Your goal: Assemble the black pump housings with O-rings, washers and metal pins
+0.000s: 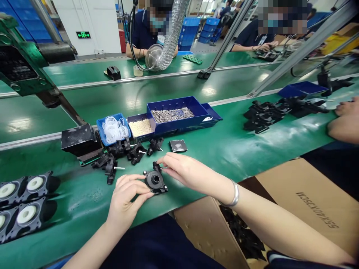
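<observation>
A round black plastic housing (155,180) with a raised central ring and small bright screw heads at its corners lies on the green bench. My left hand (129,194) grips its left edge between thumb and fingers. My right hand (179,167) is closed in a pinch at the stub on the housing's upper right; whatever its fingertips hold is too small to make out. Just beyond are several loose black fittings (136,153), some with a pale pin sticking out. A small black block (178,146) sits behind my right hand.
Behind the fittings stand a blue basket of clear rings (114,129), a tray of small cream pieces (140,127) and a blue bin of screws (174,114). A green press (25,56) rises at left, near black frames (28,215). Cardboard boxes (207,228) sit below. Co-workers are opposite and right.
</observation>
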Motion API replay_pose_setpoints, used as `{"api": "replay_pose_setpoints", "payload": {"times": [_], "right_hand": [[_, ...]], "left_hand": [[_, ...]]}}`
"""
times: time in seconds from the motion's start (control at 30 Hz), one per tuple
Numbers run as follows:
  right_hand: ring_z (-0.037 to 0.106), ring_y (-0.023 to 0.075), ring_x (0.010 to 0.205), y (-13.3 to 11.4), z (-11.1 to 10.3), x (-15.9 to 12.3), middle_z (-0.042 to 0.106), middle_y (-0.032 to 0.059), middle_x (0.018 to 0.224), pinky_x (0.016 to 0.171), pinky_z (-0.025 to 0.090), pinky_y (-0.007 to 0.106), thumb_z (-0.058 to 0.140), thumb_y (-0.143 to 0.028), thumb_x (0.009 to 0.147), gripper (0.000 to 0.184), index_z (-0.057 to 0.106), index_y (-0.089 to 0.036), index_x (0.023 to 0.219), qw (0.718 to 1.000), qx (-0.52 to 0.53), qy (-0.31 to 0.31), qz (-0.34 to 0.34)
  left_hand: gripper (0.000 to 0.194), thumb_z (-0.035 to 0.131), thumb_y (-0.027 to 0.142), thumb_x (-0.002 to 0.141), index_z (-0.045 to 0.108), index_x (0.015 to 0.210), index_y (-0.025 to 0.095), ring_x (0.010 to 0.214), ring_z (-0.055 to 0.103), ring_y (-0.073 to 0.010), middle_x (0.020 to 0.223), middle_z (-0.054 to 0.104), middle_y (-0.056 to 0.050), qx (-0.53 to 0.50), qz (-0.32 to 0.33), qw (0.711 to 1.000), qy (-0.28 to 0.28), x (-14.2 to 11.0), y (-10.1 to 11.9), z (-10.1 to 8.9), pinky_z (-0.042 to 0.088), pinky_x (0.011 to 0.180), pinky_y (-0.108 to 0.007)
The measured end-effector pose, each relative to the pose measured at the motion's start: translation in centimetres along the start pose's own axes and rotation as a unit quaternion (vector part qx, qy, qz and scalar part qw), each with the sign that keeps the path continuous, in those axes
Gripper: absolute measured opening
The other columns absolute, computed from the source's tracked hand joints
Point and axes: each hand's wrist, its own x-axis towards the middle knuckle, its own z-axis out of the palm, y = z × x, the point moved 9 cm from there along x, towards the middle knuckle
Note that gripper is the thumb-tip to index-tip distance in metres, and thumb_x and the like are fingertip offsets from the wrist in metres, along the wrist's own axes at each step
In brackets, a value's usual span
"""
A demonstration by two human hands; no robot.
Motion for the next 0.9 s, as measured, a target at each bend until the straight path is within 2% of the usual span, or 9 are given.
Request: {"api": "replay_pose_setpoints", "payload": {"times": [0.2,0.33,0.4,0.47,0.53,0.63,0.77,0.83,0.9], "right_hand": [[0.065,0.0192,0.083,1.7,-0.1,-1.1,0.066,0.0065,0.099,0.074,0.054,0.033,0.056,-0.018,0.098,0.013,0.057,-0.019,0.111,0.998,0.051,0.025,0.041],[0.064,0.0179,0.08,2.5,-0.4,-2.7,0.064,0.0057,0.099,0.076,0.056,0.035,0.058,-0.021,0.098,0.024,0.054,-0.021,0.122,0.986,0.115,0.082,0.094],[0.064,0.0204,0.089,2.0,-0.1,-3.8,0.062,0.0089,0.108,0.082,0.058,0.039,0.061,-0.027,0.096,0.043,0.046,-0.023,0.136,0.977,0.139,0.119,0.114],[0.061,0.0258,0.105,0.9,1.1,-4.7,0.056,0.0143,0.123,0.092,0.057,0.046,0.067,-0.033,0.091,0.068,0.033,-0.022,0.149,0.971,0.142,0.135,0.134],[0.054,0.0317,0.121,-0.4,3.0,-5.4,0.048,0.0189,0.135,0.102,0.052,0.051,0.073,-0.038,0.084,0.089,0.023,-0.019,0.155,0.969,0.133,0.138,0.159],[0.045,0.0357,0.132,-1.5,5.3,-6.4,0.041,0.022,0.141,0.107,0.049,0.053,0.08,-0.042,0.076,0.107,0.016,-0.015,0.157,0.959,0.115,0.168,0.2],[0.047,0.0344,0.131,0.4,5.8,-8.5,0.043,0.0211,0.138,0.105,0.05,0.052,0.072,-0.032,0.082,0.096,0.014,-0.016,0.157,0.939,0.028,0.245,0.242],[0.049,0.033,0.129,3.4,4.8,-10.4,0.045,0.021,0.137,0.105,0.05,0.051,0.066,-0.029,0.087,0.084,0.016,-0.016,0.154,0.92,-0.021,0.287,0.268],[0.054,0.0319,0.123,8.1,3.1,-12.9,0.048,0.0204,0.133,0.101,0.051,0.05,0.064,-0.033,0.088,0.074,0.024,-0.016,0.148,0.889,-0.049,0.329,0.313]], "left_hand": [[0.012,0.068,0.014,0.089,0.065,0.089,0.025,0.099,0.071,-0.0205,0.086,0.077,0.003,0.113,0.093,0.989,-0.019,0.0,1.3,0.7,0.044,0.094,-0.04],[0.029,0.074,0.02,0.086,0.064,0.112,0.025,0.106,0.069,-0.0246,0.108,0.076,-0.006,0.22,0.159,0.963,-0.011,-0.9,2.0,0.2,0.042,0.1,-0.044],[0.056,0.077,0.028,0.082,0.054,0.133,0.023,0.111,0.067,-0.0287,0.119,0.07,-0.014,0.217,0.115,0.969,0.005,-1.4,0.9,-0.4,0.047,0.098,-0.045],[0.076,0.071,0.026,0.084,0.034,0.151,0.022,0.112,0.066,-0.0293,0.128,0.064,-0.018,0.158,0.021,0.987,-0.012,-2.0,-1.2,-0.1,0.053,0.094,-0.044],[0.085,0.061,0.018,0.088,0.014,0.159,0.024,0.111,0.068,-0.0265,0.14,0.056,-0.02,0.063,-0.074,0.993,-0.059,-3.2,-3.1,1.7,0.057,0.093,-0.043],[0.091,0.052,0.01,0.089,-0.001,0.16,0.03,0.116,0.068,-0.0255,0.155,0.041,-0.02,-0.065,-0.139,0.981,-0.121,-4.6,-3.8,5.5,0.058,0.098,-0.042],[0.099,0.048,0.002,0.085,-0.008,0.159,0.037,0.134,0.056,-0.0289,0.164,0.026,-0.016,-0.18,-0.137,0.95,-0.215,-4.4,-2.3,9.8,0.05,0.108,-0.048],[0.096,0.046,0.001,0.085,-0.004,0.159,0.038,0.139,0.05,-0.0286,0.166,0.024,-0.014,-0.198,-0.139,0.934,-0.264,-4.0,-1.9,11.2,0.046,0.112,-0.05],[0.089,0.045,0.002,0.087,0.006,0.158,0.038,0.139,0.05,-0.0272,0.163,0.03,-0.012,-0.19,-0.154,0.923,-0.297,-3.8,-2.3,11.9,0.046,0.113,-0.049]]}}
